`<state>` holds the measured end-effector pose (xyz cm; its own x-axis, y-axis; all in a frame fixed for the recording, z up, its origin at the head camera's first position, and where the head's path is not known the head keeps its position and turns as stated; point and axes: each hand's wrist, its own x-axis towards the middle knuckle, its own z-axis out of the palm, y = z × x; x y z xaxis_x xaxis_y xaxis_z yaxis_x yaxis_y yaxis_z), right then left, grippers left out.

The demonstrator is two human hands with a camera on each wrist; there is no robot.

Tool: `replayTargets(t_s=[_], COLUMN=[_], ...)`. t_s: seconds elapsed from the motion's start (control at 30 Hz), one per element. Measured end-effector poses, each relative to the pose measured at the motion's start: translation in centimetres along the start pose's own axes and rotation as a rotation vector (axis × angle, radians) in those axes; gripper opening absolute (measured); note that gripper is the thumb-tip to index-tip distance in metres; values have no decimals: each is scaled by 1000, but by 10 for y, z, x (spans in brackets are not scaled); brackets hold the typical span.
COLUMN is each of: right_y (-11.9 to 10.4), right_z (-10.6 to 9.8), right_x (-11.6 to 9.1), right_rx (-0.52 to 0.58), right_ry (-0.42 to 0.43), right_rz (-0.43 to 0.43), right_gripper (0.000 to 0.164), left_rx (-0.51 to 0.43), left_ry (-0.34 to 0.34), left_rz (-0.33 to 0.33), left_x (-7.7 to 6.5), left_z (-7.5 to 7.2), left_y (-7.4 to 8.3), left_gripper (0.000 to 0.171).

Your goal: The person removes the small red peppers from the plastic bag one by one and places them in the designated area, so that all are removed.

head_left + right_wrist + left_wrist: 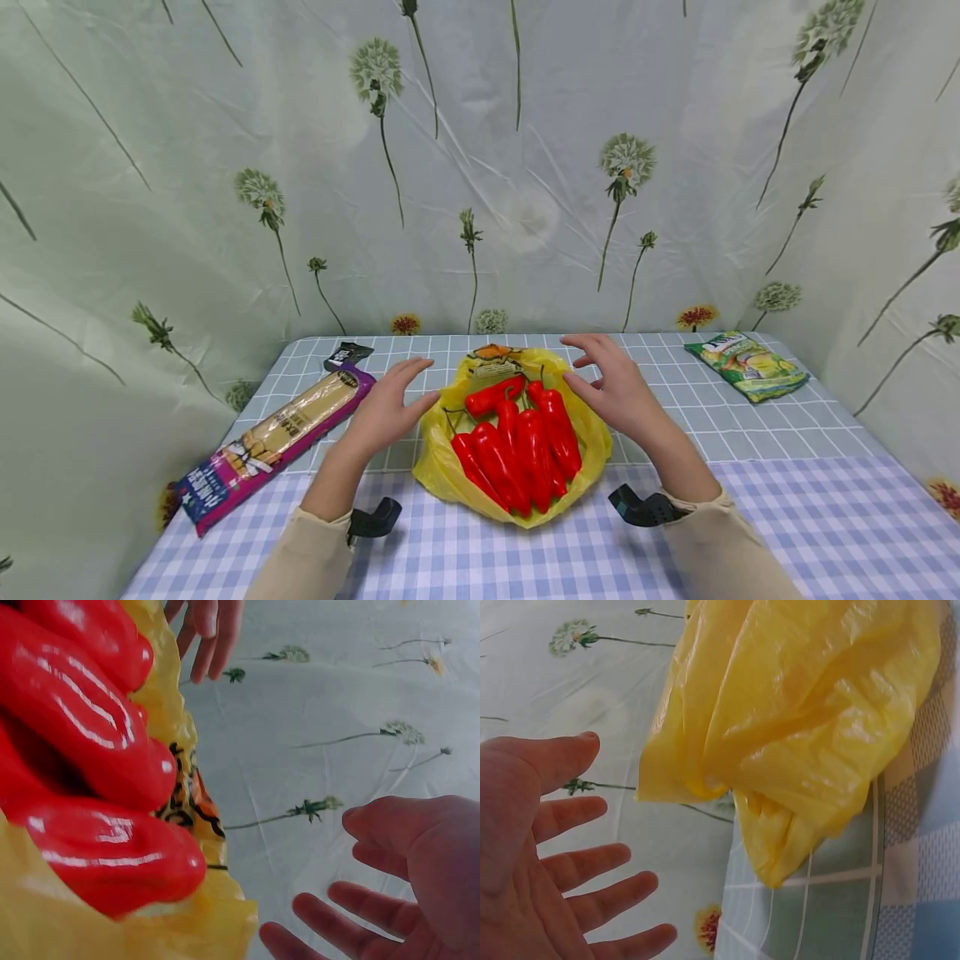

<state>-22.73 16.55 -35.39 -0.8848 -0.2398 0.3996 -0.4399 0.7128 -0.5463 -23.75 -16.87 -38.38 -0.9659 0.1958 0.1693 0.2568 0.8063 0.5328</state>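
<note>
A yellow plastic bag (597,446) stands with its mouth wide apart in the middle of the table, several glossy red peppers (534,450) inside. To its left is my left hand (386,407), fingers spread and nothing in them. My right hand (618,387) hovers by the bag's upper right rim, its fingers loosely bent and holding nothing. In the left wrist view, a gap shows between the left hand (532,862) and the crumpled side of the bag (802,727). The right wrist view has the right hand (405,885) apart from the peppers (112,855).
On the left lies a long purple package (281,442), with a small black packet (348,356) behind it. A green snack bag (750,365) rests at the back right. Behind the table hangs a flower-patterned curtain (517,167). Checked cloths (787,517) cover the table.
</note>
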Motion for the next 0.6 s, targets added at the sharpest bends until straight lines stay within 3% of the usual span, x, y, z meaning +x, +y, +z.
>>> replayTargets(t_s=[0.23, 0.47, 0.6], right_y=[-2, -4, -4], right_z=[9, 12, 16], right_x=[-2, -3, -3], right_rx=[34, 43, 54], right_ry=[-102, -197, -246], right_rz=[30, 81, 99], right_gripper=[48, 45, 46], left_rx=[-146, -420, -512], left_ry=[-23, -102, -134], left_rz=[-14, -165, -200], left_x=[3, 5, 5], left_z=[5, 9, 11], left_y=[0, 2, 0], left_gripper=[57, 52, 51])
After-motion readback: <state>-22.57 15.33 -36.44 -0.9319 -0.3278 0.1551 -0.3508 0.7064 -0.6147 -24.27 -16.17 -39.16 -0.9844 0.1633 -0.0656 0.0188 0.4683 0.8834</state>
